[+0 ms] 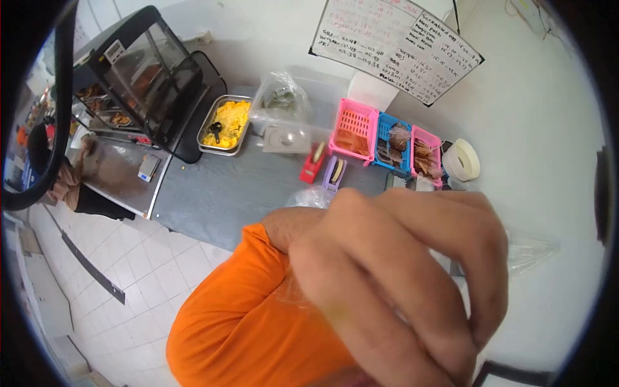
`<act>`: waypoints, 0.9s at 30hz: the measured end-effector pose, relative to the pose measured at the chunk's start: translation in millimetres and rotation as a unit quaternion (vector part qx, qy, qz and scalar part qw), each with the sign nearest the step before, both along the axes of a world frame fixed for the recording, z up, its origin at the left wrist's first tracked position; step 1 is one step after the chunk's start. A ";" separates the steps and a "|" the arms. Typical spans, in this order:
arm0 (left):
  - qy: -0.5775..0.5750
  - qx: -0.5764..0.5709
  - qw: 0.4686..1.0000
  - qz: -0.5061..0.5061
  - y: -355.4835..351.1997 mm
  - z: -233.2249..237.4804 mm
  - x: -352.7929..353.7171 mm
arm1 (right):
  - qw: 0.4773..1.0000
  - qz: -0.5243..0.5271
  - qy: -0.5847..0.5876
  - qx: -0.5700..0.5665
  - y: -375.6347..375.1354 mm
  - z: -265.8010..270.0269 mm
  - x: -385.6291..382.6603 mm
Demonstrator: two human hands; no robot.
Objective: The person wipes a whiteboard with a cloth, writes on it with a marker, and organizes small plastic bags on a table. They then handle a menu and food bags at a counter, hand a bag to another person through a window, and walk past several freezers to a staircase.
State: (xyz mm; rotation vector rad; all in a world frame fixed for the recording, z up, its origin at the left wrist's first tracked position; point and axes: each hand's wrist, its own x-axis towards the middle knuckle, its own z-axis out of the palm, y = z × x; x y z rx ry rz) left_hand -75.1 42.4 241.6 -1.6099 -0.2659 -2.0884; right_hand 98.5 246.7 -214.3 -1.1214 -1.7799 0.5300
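My left hand [400,277] is raised very close to the camera and fills the lower middle of the view. Its fingers are curled and blurred. My orange sleeve [251,322] runs up from the lower left to a bent elbow. A thin clear film [293,290] seems to lie against the fingers, but whether they grip it is unclear. A crumpled clear plastic bag [532,251] shows just past the hand on the right. My right hand is out of sight.
On the grey counter [219,193] stand a glass food warmer [148,77], a metal tray of yellow food [225,122], a red tape dispenser [313,161], pink and blue baskets [353,132], and a tape roll [461,160]. A whiteboard [396,45] hangs above. Another person [64,184] stands at left.
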 end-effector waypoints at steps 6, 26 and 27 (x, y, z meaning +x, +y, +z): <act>-0.096 -0.030 0.991 0.090 -14.3 -2.8 -32.0 | 0.998 -0.011 -0.039 0.058 10.2 7.8 -33.5; 0.119 -0.223 0.900 0.355 -50.2 -3.9 -51.7 | 0.959 0.274 -0.027 0.069 -39.9 38.3 -82.8; 0.120 -0.255 0.898 0.339 -56.6 1.8 -43.4 | 0.957 0.285 -0.019 0.049 -40.2 39.1 -81.7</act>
